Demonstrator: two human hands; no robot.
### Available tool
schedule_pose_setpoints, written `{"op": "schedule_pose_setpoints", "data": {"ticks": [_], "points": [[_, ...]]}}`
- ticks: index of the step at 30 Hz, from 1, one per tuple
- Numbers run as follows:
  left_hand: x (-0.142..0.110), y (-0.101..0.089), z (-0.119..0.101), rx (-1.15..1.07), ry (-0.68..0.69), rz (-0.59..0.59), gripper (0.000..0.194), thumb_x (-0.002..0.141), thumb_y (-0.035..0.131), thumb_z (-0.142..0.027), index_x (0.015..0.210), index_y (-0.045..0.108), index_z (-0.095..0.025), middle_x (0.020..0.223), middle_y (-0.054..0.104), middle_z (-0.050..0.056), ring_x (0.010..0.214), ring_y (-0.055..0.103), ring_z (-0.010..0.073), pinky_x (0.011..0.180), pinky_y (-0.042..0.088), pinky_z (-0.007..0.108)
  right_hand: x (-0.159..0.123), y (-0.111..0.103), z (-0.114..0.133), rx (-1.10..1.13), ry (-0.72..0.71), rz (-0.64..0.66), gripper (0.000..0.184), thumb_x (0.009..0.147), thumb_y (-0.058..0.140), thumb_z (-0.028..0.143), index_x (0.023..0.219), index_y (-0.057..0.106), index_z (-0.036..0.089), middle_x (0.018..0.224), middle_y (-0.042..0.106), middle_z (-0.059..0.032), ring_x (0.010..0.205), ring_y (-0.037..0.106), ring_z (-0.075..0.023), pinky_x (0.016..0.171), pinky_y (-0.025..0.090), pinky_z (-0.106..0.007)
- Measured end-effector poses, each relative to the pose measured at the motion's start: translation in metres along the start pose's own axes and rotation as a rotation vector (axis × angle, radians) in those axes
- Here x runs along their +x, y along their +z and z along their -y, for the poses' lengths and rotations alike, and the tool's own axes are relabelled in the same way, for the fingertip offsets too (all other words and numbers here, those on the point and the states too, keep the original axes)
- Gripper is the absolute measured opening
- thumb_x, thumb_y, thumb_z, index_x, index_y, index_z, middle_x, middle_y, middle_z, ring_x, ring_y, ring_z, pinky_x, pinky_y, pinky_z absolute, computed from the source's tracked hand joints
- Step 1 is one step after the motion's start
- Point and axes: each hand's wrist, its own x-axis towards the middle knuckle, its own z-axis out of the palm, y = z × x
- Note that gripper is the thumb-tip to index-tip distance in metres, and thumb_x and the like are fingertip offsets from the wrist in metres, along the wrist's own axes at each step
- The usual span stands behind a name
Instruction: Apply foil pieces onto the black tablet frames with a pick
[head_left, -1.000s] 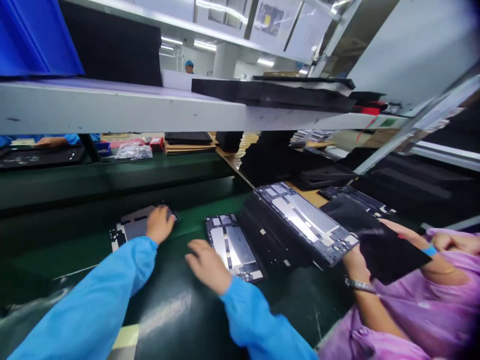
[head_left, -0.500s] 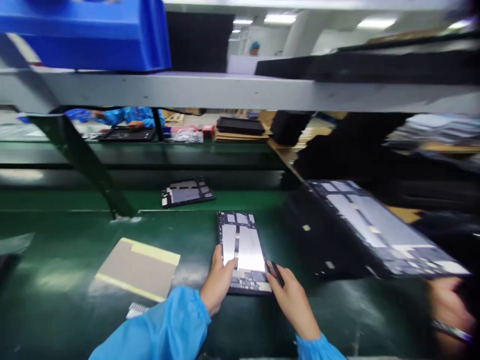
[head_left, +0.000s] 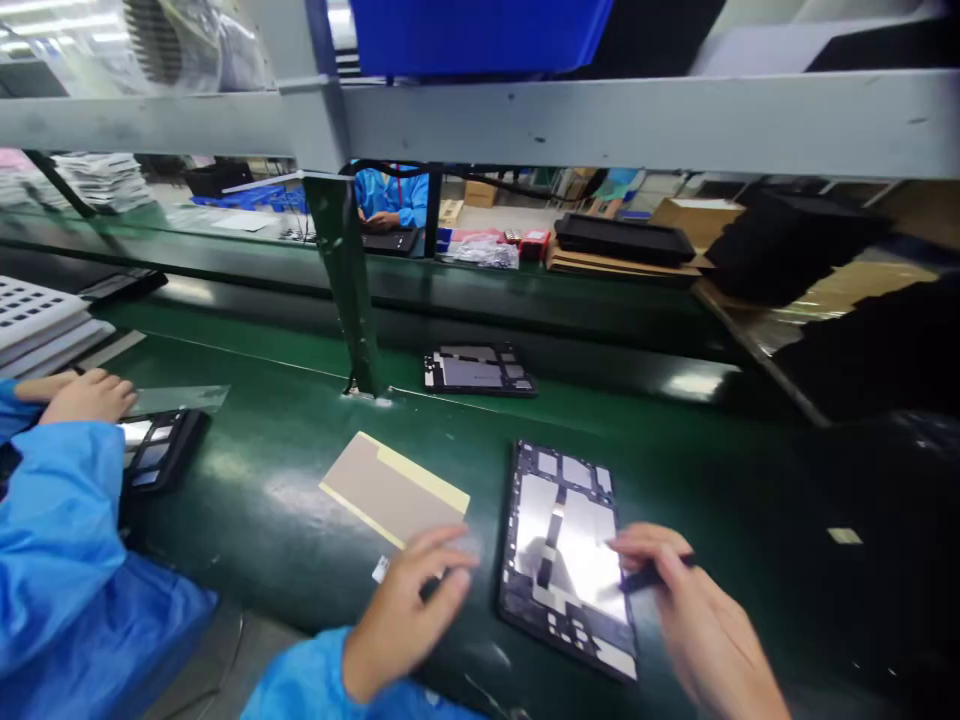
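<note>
My right hand (head_left: 701,625) is pinched on a thin dark tool (head_left: 654,575) — held between thumb and fingers, tip aimed left over the tablet frame (head_left: 566,555). The tool runs roughly sideways, crossing the frame's long axis.

The tablet frame lies flat on the green worktop (head_left: 675,460), open side up, silver plates showing. Its long axis runs away from me and leans a bit left at the far end; the near short edge sits bottom right, just under my right hand. A dark strip runs down its middle along that same axis.

My left hand (head_left: 409,610) is flat and loosely spread, holding nothing that I can make out, fingertips on the worktop at the near corner of the tan sheet (head_left: 394,490) with the yellow edge strip. A small white label (head_left: 381,570) lies right by that hand. The sheet sits just left of the frame, not touching it, long axis slanting from far left to near right.

Second frame (head_left: 478,370) further out on the worktop, long axis left-right, well apart from mine.

Left side — a co-worker's hand (head_left: 88,395) in a blue sleeve rests by another dark frame (head_left: 157,450), near a stack of white trays (head_left: 37,320).
</note>
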Motion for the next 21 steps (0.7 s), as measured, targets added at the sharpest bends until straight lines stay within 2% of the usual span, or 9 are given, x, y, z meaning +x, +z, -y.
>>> {"op": "schedule_pose_setpoints", "data": {"ticks": [1,3,5,8,10,12,14,21], "points": [[0.006,-0.021,0.017,0.117,0.039,-0.115,0.025,0.099,0.050,-0.030,0.105,0.074,-0.028,0.129,0.069,0.008,0.122,0.064,0.0230,0.107,0.052,0.047,0.011,0.021,0.016,0.030,-0.019,0.094,0.053,0.089,0.052,0.068,0.074,0.073,0.021,0.092,0.071,-0.0113,0.086,0.070,-0.0268,0.068,0.058,-0.033],[0.021,-0.058,0.054,0.373,0.088,-0.277,0.024,0.097,0.054,-0.030,0.113,0.072,-0.024,0.136,0.065,0.010,0.130,0.058,0.0263,0.110,0.049,0.052,0.035,0.077,0.042,0.137,0.044,0.341,0.056,0.090,0.051,0.070,0.075,0.071,0.020,0.080,0.071,-0.0079,0.065,0.067,-0.0197,0.058,0.057,-0.031],[0.033,-0.080,0.087,0.553,0.112,-0.291,0.026,0.094,0.058,-0.030,0.115,0.070,-0.022,0.141,0.061,0.012,0.134,0.055,0.0284,0.111,0.047,0.053,0.056,0.140,0.058,0.362,0.138,0.568,0.055,0.086,0.057,0.071,0.077,0.069,0.018,0.075,0.071,-0.0067,0.056,0.067,-0.0169,0.055,0.059,-0.030],[0.039,-0.089,0.116,0.665,0.111,-0.233,0.027,0.093,0.060,-0.030,0.117,0.070,-0.022,0.144,0.059,0.012,0.136,0.053,0.0290,0.112,0.046,0.053,0.079,0.224,0.063,0.525,0.247,0.721,0.042,0.075,0.079,0.056,0.078,0.065,0.017,0.070,0.072,-0.0039,0.059,0.072,-0.0166,0.060,0.063,-0.030],[0.037,-0.086,0.120,0.681,0.095,-0.219,0.028,0.093,0.061,-0.029,0.119,0.069,-0.022,0.145,0.057,0.012,0.138,0.051,0.0294,0.112,0.045,0.053,0.086,0.260,0.058,0.530,0.270,0.737,0.038,0.066,0.088,0.043,0.079,0.063,0.018,0.066,0.071,-0.0003,0.060,0.073,-0.0162,0.062,0.063,-0.029],[0.034,-0.082,0.119,0.688,0.084,-0.216,0.028,0.093,0.061,-0.028,0.119,0.068,-0.023,0.147,0.056,0.012,0.138,0.051,0.0301,0.112,0.045,0.053,0.088,0.281,0.049,0.515,0.274,0.738,0.038,0.062,0.090,0.037,0.080,0.062,0.019,0.064,0.070,0.0020,0.059,0.073,-0.0159,0.061,0.063,-0.028],[0.033,-0.081,0.116,0.692,0.086,-0.214,0.028,0.093,0.060,-0.027,0.120,0.068,-0.023,0.147,0.055,0.012,0.137,0.052,0.0304,0.112,0.046,0.053,0.087,0.289,0.041,0.505,0.275,0.736,0.039,0.061,0.090,0.036,0.081,0.062,0.019,0.063,0.069,0.0028,0.058,0.073,-0.0157,0.060,0.063,-0.028],[0.034,-0.083,0.115,0.689,0.087,-0.201,0.028,0.094,0.059,-0.026,0.121,0.067,-0.022,0.147,0.055,0.013,0.137,0.052,0.0309,0.111,0.047,0.054,0.084,0.293,0.033,0.483,0.243,0.720,0.038,0.060,0.088,0.036,0.082,0.062,0.020,0.065,0.068,0.0041,0.061,0.072,-0.0153,0.059,0.060,-0.026]]}}
